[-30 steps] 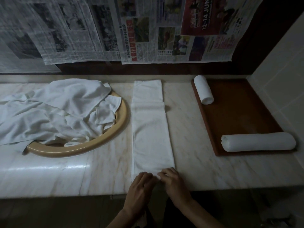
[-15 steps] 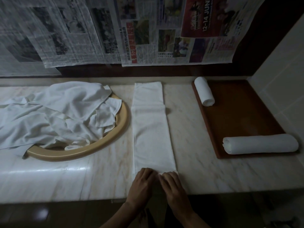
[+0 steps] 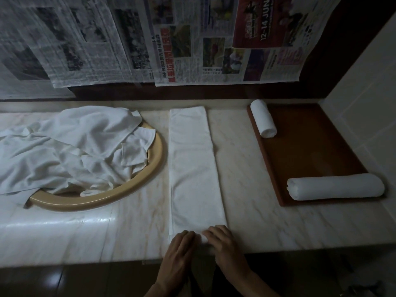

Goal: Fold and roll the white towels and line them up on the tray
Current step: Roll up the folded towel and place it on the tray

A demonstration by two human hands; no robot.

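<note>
1. Two bare hands rest side by side on the near end of a long folded white towel [image 3: 194, 168]. The left hand [image 3: 179, 248] and right hand [image 3: 222, 246] lie palm down. Their fingers bend over a small roll just begun at that end, pressing it rather than pinching it. This likely keeps the first turn tight and even.
2. Straight ahead of the hands, the towel lies flat as a narrow strip across the marble counter [image 3: 252, 221], stretching away towards the wall. Laid out this way, it can be rolled forward in one line.
3. Ahead and to the right of the hands sits a brown tray [image 3: 310, 151]. A long rolled towel [image 3: 335, 189] lies across its near edge, and a short rolled towel [image 3: 263, 118] lies at its far left corner. The space between them appears left for more rolls.
4. Ahead and to the left of the hands, a heap of loose white towels [image 3: 70, 151] spills over a round tan basin rim [image 3: 137, 185], seemingly waiting their turn.
5. Newspaper sheets [image 3: 192, 39] cover the wall beyond the towel's far end.
</note>
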